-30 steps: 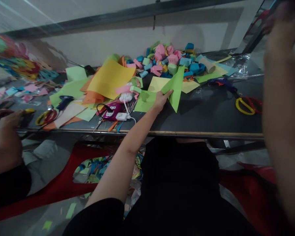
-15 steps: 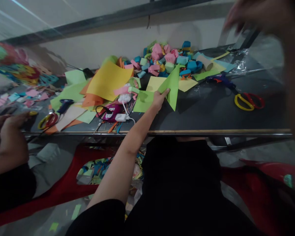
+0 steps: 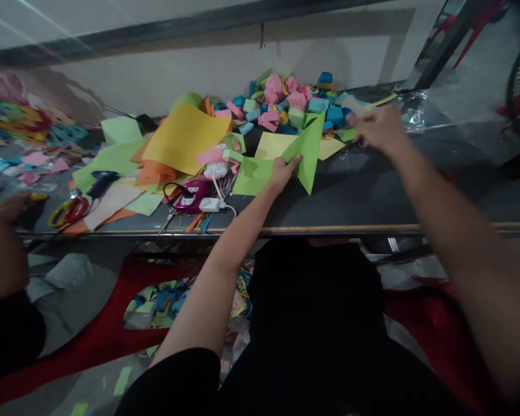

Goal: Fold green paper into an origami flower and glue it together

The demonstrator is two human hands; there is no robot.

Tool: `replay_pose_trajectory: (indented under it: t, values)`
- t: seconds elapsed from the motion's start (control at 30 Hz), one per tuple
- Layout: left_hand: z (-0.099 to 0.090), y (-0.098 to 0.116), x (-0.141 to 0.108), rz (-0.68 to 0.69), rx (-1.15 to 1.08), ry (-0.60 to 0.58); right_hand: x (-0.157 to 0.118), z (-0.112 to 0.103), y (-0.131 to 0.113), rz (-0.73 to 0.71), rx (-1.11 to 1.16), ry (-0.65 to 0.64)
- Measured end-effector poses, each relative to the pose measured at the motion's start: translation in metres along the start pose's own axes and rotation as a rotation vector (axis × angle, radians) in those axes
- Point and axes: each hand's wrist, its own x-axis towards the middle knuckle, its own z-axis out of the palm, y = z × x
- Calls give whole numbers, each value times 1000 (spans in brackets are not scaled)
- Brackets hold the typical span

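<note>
My left hand [image 3: 285, 172] grips a folded sheet of bright green paper [image 3: 309, 156], thumb on top, raised over the tabletop. My right hand [image 3: 379, 130] is above the right part of the table, beside the paper scraps; motion smears its fingers, so their grip cannot be made out. A small dark bluish bit shows beneath those fingers, too covered to identify. Under my left hand lies a flat green sheet [image 3: 252, 176], with a pale yellow sheet [image 3: 272, 145] behind it. Folded paper pieces [image 3: 297, 101] in pink, blue and green are heaped behind.
To the left lie a yellow sheet [image 3: 186, 138], a purple power strip [image 3: 193, 195] with white plugs, a glue gun [image 3: 103, 184] and scissors [image 3: 69, 211]. A co-worker's hand [image 3: 4, 211] is at far left. Clear plastic [image 3: 420, 112] lies at the back right.
My right hand has come down from the upper right to the table, and its arm now covers the red-and-yellow-handled scissors. My left hand keeps hold of the green paper.
</note>
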Motion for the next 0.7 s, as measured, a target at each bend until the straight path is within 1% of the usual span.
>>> replay_pose_trajectory:
  t: [0.03, 0.07, 0.1, 0.17, 0.23, 0.33, 0.4, 0.53, 0.63, 0.7]
  values:
    - [1, 2, -2, 8, 7, -12, -12, 22, -2, 73, 4, -76]
    - [2, 3, -3, 12, 11, -28, -21, 43, -2, 111, 60, -136]
    - [2, 4, -5, 16, 14, -46, -27, 61, 0, 127, 140, -136]
    - [4, 6, -8, 30, 19, -79, -33, 89, 9, 127, 292, -58]
    - [5, 7, -8, 56, 21, -98, -35, 104, 22, 103, 367, 18]
    - [5, 5, -6, 91, 38, -126, -37, 110, 39, 88, 365, 98]
    - [3, 4, -3, 104, 72, -142, -39, 109, 47, 101, 354, 113]
    - [1, 2, -1, 115, 126, -117, -40, 110, 55, 119, 378, 115]
    - [2, 2, -1, 100, 142, -93, -39, 112, 59, 112, 399, 135]
    - [3, 3, -1, 84, 141, -97, -39, 113, 60, 140, 410, 145]
